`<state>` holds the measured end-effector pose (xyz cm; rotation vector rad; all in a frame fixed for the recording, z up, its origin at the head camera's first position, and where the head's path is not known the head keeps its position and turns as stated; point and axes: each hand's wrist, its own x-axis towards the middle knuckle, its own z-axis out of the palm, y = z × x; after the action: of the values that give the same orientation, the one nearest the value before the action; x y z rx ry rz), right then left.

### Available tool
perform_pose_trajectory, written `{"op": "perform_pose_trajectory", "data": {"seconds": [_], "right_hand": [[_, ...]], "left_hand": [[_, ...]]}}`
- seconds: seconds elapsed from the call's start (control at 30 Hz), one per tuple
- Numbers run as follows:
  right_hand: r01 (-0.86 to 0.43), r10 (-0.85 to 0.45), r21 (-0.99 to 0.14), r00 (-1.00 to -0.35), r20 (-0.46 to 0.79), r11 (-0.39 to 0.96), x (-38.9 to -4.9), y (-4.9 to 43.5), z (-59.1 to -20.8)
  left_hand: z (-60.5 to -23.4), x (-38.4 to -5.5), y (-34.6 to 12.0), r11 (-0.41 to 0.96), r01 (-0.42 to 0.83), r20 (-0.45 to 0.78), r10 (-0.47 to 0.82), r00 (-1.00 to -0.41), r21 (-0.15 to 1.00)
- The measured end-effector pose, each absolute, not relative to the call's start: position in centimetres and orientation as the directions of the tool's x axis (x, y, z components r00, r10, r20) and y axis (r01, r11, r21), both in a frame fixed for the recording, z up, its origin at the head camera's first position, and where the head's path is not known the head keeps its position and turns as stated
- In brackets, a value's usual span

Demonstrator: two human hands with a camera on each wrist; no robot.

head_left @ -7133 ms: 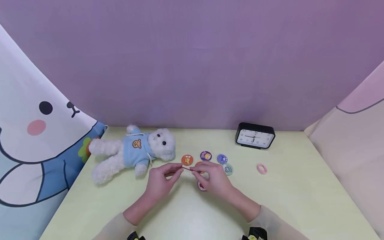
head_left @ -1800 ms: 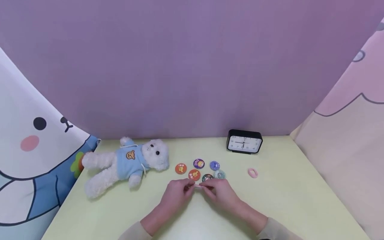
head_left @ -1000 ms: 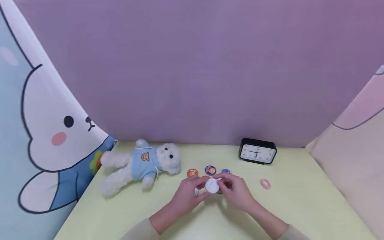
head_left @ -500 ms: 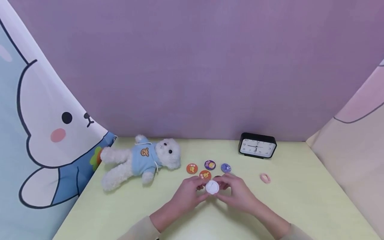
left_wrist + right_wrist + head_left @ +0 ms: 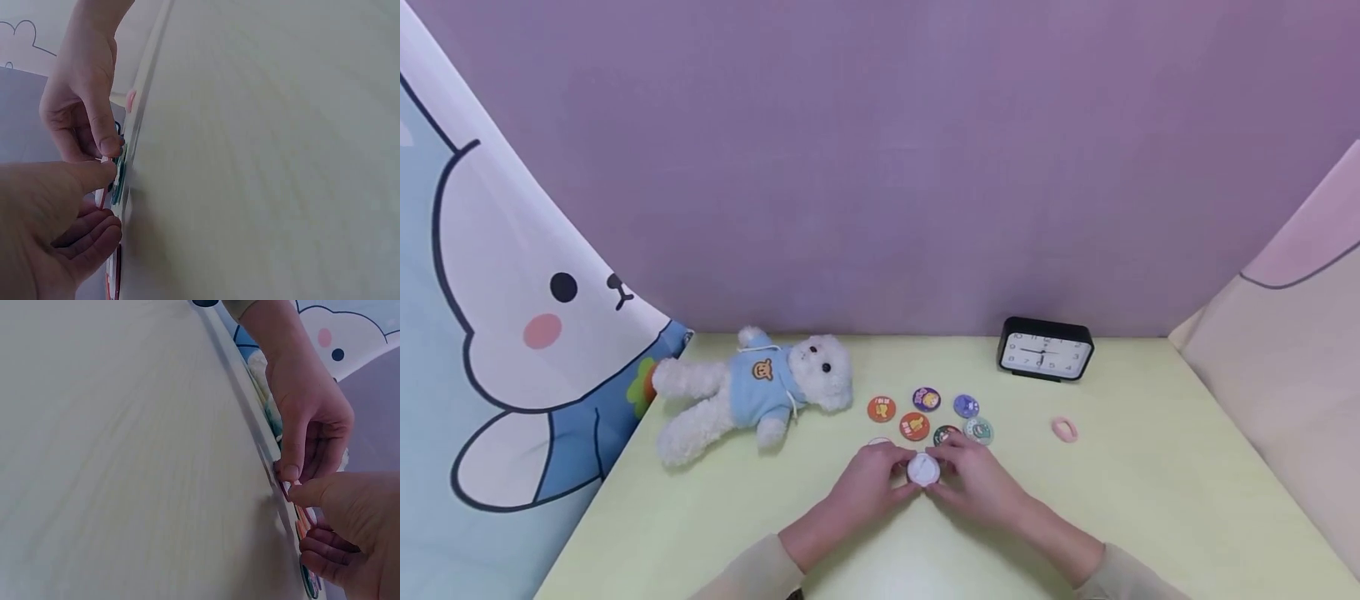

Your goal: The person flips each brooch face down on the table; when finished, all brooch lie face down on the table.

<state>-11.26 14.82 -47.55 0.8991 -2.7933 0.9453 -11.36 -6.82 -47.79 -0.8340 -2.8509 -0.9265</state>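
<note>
Both hands pinch the rim of a small round pin badge [image 5: 923, 469], low over the table in the head view. Its white back, with a thin pin line across it, faces up. My left hand [image 5: 868, 482] grips its left side between thumb and fingers, and my right hand [image 5: 981, 479] its right side. In the left wrist view the badge [image 5: 101, 190] shows edge-on with a reddish rim. Just beyond the hands lie several printed badges, among them an orange one [image 5: 914, 426], a dark green one [image 5: 947, 435] and a pale-rimmed one [image 5: 880, 441] partly hidden by my left hand.
A white plush bear [image 5: 823, 371] in a blue hoodie lies at the back left. Towards the back right stands a black alarm clock [image 5: 1046, 350], with a pink hair tie [image 5: 1064, 429] in front of it. A purple cloth [image 5: 880, 167] hangs behind the pale yellow table [image 5: 1150, 500].
The badge between my hands was edge-on 1.8 seconds ago, then turned to show its white back. Since half a second ago the hands have shifted slightly, uncovering the teal and dark green badges.
</note>
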Motion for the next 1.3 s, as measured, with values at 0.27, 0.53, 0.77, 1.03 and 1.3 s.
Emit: {"op": "perform_pose_trajectory", "data": {"seconds": [0.27,0.53,0.77,1.03,1.3], "right_hand": [[-0.526,-0.517,-0.53,-0.837,0.182,0.665,-10.9,14.5,-48.5],[-0.496,-0.499,-0.514,-0.854,0.146,0.7,-11.0,14.0,-48.3],[-0.488,-0.436,-0.494,-0.871,0.226,0.719,-13.7,14.3,-46.6],[-0.573,-0.504,-0.412,-0.819,0.273,0.708,-17.0,14.1,-46.2],[-0.551,-0.508,-0.354,-0.835,0.213,0.756,-17.2,13.2,-47.4]], "left_hand": [[-48.3,-11.1,-6.8,0.713,0.482,0.121,0.496,-0.86,0.509],[-47.7,-12.1,-8.0,0.705,0.489,0.087,0.524,-0.847,0.513],[-46.1,-14.5,-9.5,0.685,0.461,0.163,0.455,-0.876,0.564],[-46.1,-16.7,-8.6,0.741,0.5,0.241,0.438,-0.866,0.449],[-47.9,-17.2,-7.9,0.769,0.476,0.194,0.437,-0.878,0.426]]}}
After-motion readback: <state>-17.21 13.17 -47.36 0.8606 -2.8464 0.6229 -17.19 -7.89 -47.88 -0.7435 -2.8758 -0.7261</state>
